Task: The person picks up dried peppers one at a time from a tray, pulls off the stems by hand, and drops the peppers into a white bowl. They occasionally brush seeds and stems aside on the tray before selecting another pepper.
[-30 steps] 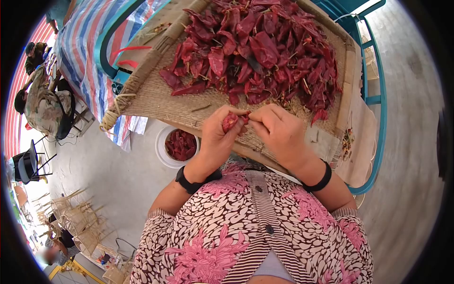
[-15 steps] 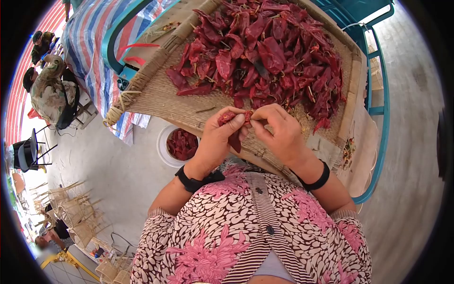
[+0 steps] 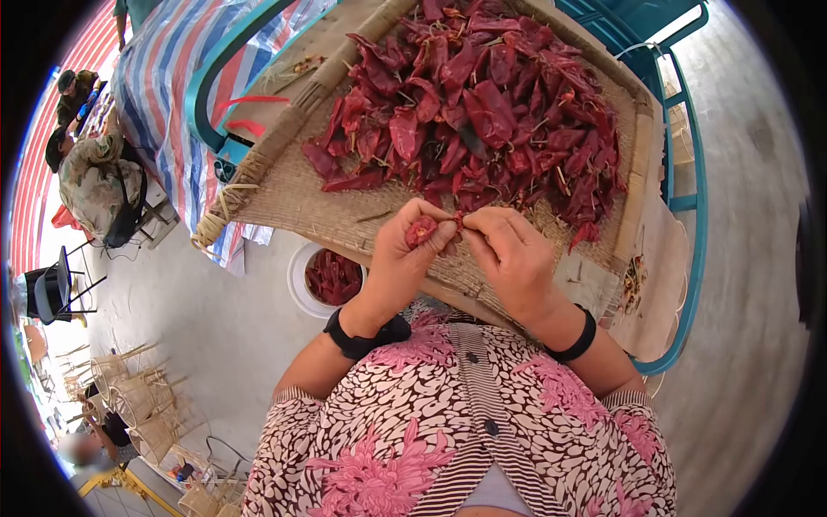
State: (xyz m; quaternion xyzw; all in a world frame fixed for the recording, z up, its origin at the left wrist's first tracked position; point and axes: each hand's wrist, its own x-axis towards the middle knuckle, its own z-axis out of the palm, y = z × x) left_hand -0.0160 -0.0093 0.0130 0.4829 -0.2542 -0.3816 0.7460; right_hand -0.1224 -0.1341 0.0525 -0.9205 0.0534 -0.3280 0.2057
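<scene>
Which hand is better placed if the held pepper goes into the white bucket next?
Probably the left hand: it grips the red pepper and is nearer the white bucket, which stands on that side. The right hand, at the pepper's end, is farther off.

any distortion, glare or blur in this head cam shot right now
Head view: strong wide-angle warping, with a black surround at the corners; head view: glare whitens patches along the left side; head view: left hand, right hand and red pepper heap look fairly clear, but a person's head at lower left is blurred
</scene>
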